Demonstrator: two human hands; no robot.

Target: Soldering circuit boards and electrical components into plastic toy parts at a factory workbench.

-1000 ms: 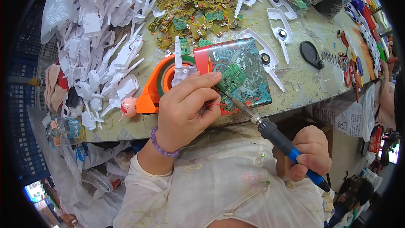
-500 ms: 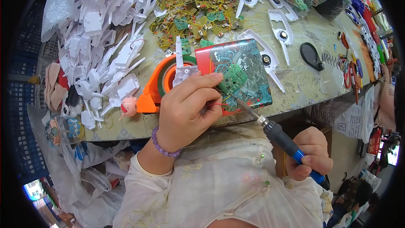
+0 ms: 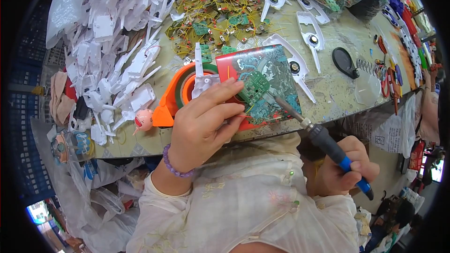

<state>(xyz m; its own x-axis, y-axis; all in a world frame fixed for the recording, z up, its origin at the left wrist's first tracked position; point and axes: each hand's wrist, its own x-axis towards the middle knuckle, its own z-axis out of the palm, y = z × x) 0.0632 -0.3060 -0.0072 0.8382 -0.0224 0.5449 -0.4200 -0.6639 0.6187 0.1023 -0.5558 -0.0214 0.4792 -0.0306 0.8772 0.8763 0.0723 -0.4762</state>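
My left hand (image 3: 202, 121), with a purple bead bracelet at its wrist, pinches the left edge of a small green circuit board (image 3: 256, 88). A thin red wire shows near its lower fingertips. Beneath the board lies a red box with a dark, patterned top (image 3: 274, 58). My right hand (image 3: 348, 166) is closed round the blue and black handle of a soldering iron (image 3: 327, 143). Its metal tip points up and left, just off the board's lower right edge. Next to my left fingers, a white plastic housing (image 3: 200, 70) rests by an orange tape dispenser (image 3: 167, 94).
White plastic housings (image 3: 110, 51) are heaped at the left. Circuit boards with yellow wires (image 3: 215, 11) pile up at the back. Further right lie white frames (image 3: 310, 37), a black oval part (image 3: 344, 62) and hand tools (image 3: 391, 77). A pink figure (image 3: 144, 119) sits beside the dispenser.
The soldering iron has drawn back to the right, its tip leaving the board's lower edge. My left hand has shifted slightly left and down, and the board has moved slightly left.
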